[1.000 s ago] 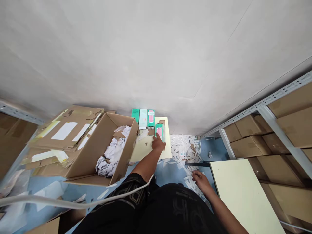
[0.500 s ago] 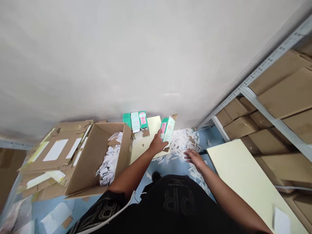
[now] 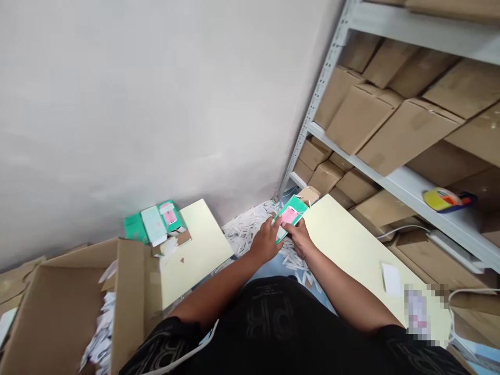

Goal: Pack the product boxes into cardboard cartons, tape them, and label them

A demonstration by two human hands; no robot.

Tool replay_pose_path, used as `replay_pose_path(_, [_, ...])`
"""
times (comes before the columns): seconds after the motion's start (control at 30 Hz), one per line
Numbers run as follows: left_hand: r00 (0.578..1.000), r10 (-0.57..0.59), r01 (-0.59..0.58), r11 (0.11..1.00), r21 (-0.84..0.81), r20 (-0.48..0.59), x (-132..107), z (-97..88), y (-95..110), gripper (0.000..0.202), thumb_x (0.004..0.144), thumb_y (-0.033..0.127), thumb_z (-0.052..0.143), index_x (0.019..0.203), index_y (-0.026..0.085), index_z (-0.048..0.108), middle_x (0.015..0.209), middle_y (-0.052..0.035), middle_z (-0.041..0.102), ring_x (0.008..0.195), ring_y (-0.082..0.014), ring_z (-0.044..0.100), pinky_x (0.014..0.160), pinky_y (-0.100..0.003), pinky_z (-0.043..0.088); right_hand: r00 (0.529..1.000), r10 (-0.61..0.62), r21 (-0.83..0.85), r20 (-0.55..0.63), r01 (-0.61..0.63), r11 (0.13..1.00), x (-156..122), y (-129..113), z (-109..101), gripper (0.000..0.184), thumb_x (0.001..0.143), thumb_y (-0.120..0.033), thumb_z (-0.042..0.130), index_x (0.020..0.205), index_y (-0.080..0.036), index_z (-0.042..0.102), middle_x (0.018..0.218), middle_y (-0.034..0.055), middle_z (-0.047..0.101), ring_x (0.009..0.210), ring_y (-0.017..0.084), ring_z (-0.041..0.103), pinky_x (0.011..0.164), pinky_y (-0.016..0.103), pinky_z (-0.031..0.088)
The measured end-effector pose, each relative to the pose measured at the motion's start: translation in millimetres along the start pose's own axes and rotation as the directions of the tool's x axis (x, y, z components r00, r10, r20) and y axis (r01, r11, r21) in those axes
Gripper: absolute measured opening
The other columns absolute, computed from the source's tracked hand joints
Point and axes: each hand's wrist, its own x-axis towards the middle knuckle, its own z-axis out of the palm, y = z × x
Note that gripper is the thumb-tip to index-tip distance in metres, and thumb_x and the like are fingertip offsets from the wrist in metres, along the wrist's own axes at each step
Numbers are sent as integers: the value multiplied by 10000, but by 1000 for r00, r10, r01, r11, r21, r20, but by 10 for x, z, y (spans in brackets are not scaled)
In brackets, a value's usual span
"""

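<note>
Both my hands hold one small green box with a pink picture on its face and a brown flap open at its far end. My left hand grips its left side and my right hand grips its near right side, fingers closed on it. The box hangs over a heap of white paper strips on the blue floor, just left of a pale yellow board. Three more green boxes stand against the wall on another yellow board.
An open cardboard carton with crumpled white paper stands at the lower left. A metal shelf rack loaded with brown cartons fills the right, with a tape dispenser on it. A small white card lies on the right board.
My left hand lifted one green box off the left board and carried it right. My right hand came up off the floor and took hold of it too. The view swung right.
</note>
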Motion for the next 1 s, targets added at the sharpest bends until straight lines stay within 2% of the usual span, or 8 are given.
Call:
replay_pose_path(0.13, [986, 154, -142, 976, -166, 61, 362, 451, 312, 1106, 767, 361, 835, 1644, 239, 173, 1647, -183, 287, 1534, -365, 305, 1239, -541, 342, 978, -196, -126, -70, 186, 974, 219, 85, -773, 572, 732, -423, 788, 1204, -235, 526, 1118, 53, 737, 982, 239, 706, 901, 381, 583])
replay_pose_path(0.27, [953, 255, -209, 943, -257, 161, 816, 877, 728, 940, 809, 295, 771, 1610, 230, 283, 1643, -164, 324, 1536, -333, 320, 1251, -533, 336, 950, -247, -327, -191, 175, 929, 441, 169, -1686, 634, 699, -439, 791, 1218, -229, 493, 1117, 71, 730, 964, 252, 705, 883, 389, 582])
replay_pose_path(0.4, [959, 157, -85, 954, -289, 236, 1238, 1213, 1110, 556, 900, 304, 663, 1431, 212, 526, 1440, -140, 569, 1349, -284, 548, 1139, -488, 481, 941, -197, -532, -275, 22, 846, 576, 313, -2509, 673, 656, -446, 807, 1214, -228, 500, 1114, 94, 725, 946, 289, 705, 834, 401, 573])
replay_pose_path(0.5, [954, 58, 34, 954, -296, 296, 1476, 1349, 1316, 382, 919, 320, 630, 1283, 207, 614, 1263, -107, 670, 1156, -236, 651, 973, -393, 574, 949, -161, -611, -271, -40, 790, 621, 455, -2923, 681, 669, -452, 792, 1245, -223, 510, 1185, 131, 708, 1034, 331, 698, 849, 417, 565])
replay_pose_path(0.63, [941, 15, 91, 951, -296, 337, 1734, 1443, 1578, 387, 917, 358, 638, 1271, 204, 611, 1205, -88, 685, 1067, -213, 668, 868, -338, 588, 966, -142, -589, -218, -14, 808, 653, 678, -3166, 623, 723, -425, 741, 1266, -212, 523, 1226, 143, 697, 1097, 331, 692, 885, 421, 564])
replay_pose_path(0.8, [909, 69, 20, 978, -208, 411, 2007, 1649, 1857, 589, 817, 301, 747, 1370, 224, 561, 1267, -95, 655, 1122, -242, 654, 947, -361, 559, 980, -134, -514, -148, 40, 857, 744, 966, -3145, 675, 753, -397, 716, 1368, -225, 496, 1264, 127, 691, 1139, 332, 687, 937, 461, 573])
replay_pose_path(0.9, [900, 84, -42, 993, -106, 429, 2105, 1766, 1851, 587, 793, 242, 747, 1349, 230, 559, 1279, -97, 644, 1153, -259, 644, 994, -382, 529, 970, -187, -595, -154, 60, 801, 818, 1100, -3116, 733, 717, -359, 744, 1395, -210, 509, 1305, 150, 673, 1227, 369, 639, 1040, 529, 523])
replay_pose_path(1.0, [874, 97, -48, 992, -114, 477, 2186, 1806, 1704, 485, 876, 218, 643, 1344, 241, 518, 1221, -75, 672, 1023, -223, 684, 932, -367, 544, 963, -212, -666, -163, 51, 744, 825, 1166, -3132, 866, 649, -358, 806, 1437, -176, 495, 1395, 180, 618, 1333, 401, 556, 1138, 574, 436])
